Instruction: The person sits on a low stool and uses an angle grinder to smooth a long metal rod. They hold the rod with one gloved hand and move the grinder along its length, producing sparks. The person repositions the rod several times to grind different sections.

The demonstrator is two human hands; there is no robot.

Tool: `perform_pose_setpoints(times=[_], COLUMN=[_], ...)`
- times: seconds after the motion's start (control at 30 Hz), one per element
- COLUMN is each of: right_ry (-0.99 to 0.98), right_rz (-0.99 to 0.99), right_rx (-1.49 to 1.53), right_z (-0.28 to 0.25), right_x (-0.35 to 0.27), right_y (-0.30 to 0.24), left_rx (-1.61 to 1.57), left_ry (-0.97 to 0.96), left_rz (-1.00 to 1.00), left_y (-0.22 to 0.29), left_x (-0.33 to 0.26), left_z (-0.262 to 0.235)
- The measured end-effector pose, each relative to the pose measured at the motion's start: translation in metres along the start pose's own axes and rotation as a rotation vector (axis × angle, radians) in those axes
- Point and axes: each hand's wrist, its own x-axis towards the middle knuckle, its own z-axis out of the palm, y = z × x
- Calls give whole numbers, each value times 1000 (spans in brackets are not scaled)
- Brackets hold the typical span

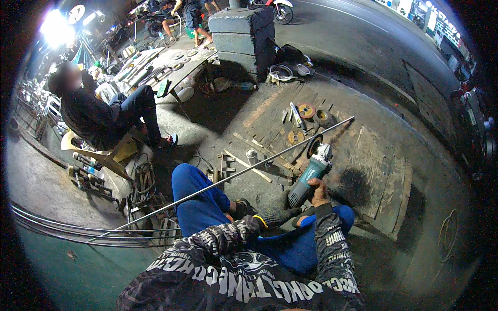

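Note:
A teal angle grinder (307,179) with a bare metal head is tilted in front of me, its dark disc (314,146) at the far end. Bare fingers of my right hand (320,192) wrap round the grinder's body from the right. My left hand (277,209), in a dark glove with a yellow cuff edge, closes on the rear end of the same tool; part of its grip is hidden. A long thin metal rod (249,168) slants across my bent left knee, and its far end passes close to the disc. Whether disc and rod touch I cannot tell.
Worn wooden boards (371,181) lie ahead, with abrasive discs (306,111) and a spray can (251,157). Several long rods (62,226) extend at left. Another person (96,111) sits on a chair (111,153) beside a cluttered table (166,67). A concrete block pillar (241,41) stands beyond.

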Motion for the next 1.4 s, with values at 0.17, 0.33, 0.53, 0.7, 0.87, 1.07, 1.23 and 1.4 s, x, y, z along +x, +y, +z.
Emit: perform_pose_setpoints(times=[0.17,0.33,0.53,0.7,0.87,1.07,1.23,1.4], right_ry=[-7,40,117,83,15,-43,-44,70], right_rz=[-18,-30,2,-51,-88,-45,8,-34], right_rx=[21,208,164,158,159,224,162,54], right_z=[-8,-28,-54,-31,-3,-22,-27,-24], right_x=[10,40,65,44,8,42,35,30], right_y=[6,28,43,27,8,25,27,21], left_rx=[-65,-42,173,23,62,7,82,-36], left_ry=[40,49,56,10,29,31,39,19], left_rz=[51,66,26,34,61,57,12,28], left_y=[-5,-15,-29,-35,-18,-9,-21,-14], left_x=[3,12,27,31,20,14,22,19], left_z=[5,7,3,6,1,-1,3,3])
